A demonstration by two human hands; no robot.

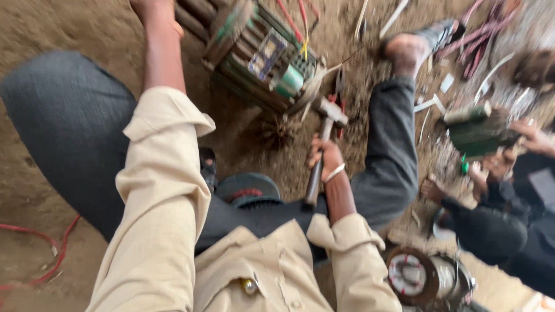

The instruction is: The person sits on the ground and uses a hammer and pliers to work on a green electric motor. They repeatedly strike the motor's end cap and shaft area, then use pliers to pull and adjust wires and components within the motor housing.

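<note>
The hammer has a worn metal head and a long dark handle. It stands nearly upright, head tipped toward the green motor lying on the dirt floor. The right hand is clenched round the handle's middle, wrist bent. The left hand reaches far forward beside the motor; its fingers are out of view, so I cannot tell their state.

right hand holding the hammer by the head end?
No: the right hand grips the wooden handle of the metal-headed hammer about midway, below the head, which points up towards the green ribbed electric motor.
</note>
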